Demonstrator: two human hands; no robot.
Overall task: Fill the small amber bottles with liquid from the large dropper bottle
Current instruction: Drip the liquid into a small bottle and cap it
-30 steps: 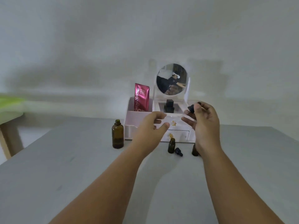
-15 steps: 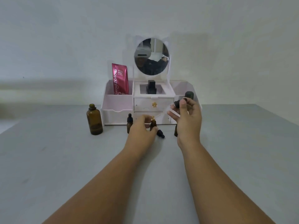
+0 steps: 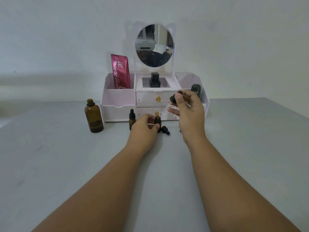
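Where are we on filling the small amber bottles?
Done: large bottle stands uncapped, and a small dropper cap lies loose on the table. In hand: left hand grips an open small bottle; right hand pinches the large dropper, tip angled toward its mouth. Left: dispensing, recapping, and the capped small bottle, whose fill level is unreadable.

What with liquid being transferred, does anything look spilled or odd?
No spill shows. A black dropper cap lies on its side on the table beside the small amber bottle the left hand holds. The large amber bottle stands uncapped; the right hand holds a dropper.
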